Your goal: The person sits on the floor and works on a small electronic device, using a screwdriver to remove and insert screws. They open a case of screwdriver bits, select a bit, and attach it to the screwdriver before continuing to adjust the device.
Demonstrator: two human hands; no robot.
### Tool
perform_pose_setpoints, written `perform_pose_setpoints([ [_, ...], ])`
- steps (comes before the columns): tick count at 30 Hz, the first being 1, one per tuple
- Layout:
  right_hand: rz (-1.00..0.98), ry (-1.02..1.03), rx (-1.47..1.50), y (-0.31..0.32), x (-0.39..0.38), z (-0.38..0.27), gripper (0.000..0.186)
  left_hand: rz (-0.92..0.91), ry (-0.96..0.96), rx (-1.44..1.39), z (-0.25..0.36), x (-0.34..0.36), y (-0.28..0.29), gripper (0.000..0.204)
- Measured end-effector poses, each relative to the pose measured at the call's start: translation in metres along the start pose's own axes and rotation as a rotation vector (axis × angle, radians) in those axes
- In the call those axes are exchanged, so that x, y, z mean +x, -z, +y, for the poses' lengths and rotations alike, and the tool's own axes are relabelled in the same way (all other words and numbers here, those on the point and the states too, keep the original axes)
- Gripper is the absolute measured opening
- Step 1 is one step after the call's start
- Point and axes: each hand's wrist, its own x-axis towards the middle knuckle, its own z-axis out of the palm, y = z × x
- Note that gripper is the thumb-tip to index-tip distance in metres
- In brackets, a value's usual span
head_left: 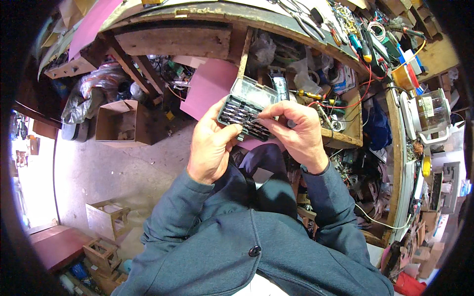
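My left hand grips a small dark case of screwdriver bits by its left side, thumb across the near edge. Its clear lid is raised on the far side, and rows of slim metal bits lie inside. Over the right part of the case, my right hand has thumb and forefinger pinched together at the bits. What sits between those fingertips is too small to make out. Both hands are above my lap, in front of an open wooden drawer.
The wooden drawer holds yellow-handled screwdrivers, tape rolls and plastic bags. Pliers and wires crowd the workbench beyond. An open cardboard box stands on the floor to the left, and pink sheet hangs below the bench.
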Motion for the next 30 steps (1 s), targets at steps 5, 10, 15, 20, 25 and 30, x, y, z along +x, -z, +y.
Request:
perform_pose_setpoints([
  [5,0.064,0.114,-0.046,-0.008,0.004,0.004,0.011,-0.007,-0.003,-0.004,-0.002,0.001,0.002,0.062],
  [10,0.056,0.113,-0.122,-0.009,0.004,-0.001,0.012,-0.014,-0.003,-0.002,-0.002,0.000,0.002,0.062],
  [15,0.008,0.085,-0.187,-0.002,0.008,-0.005,0.013,0.008,-0.002,0.008,-0.001,0.000,-0.002,0.061],
  [20,-0.026,0.125,-0.244,-0.001,0.008,-0.006,0.011,-0.008,0.007,0.005,0.002,0.000,-0.004,0.061],
  [25,-0.015,0.160,-0.275,-0.003,0.007,-0.010,0.012,-0.019,0.014,-0.011,0.003,0.000,-0.001,0.060],
  [30,-0.040,0.181,-0.291,-0.002,0.012,-0.009,0.015,-0.016,0.025,-0.014,0.006,0.000,-0.002,0.059],
])
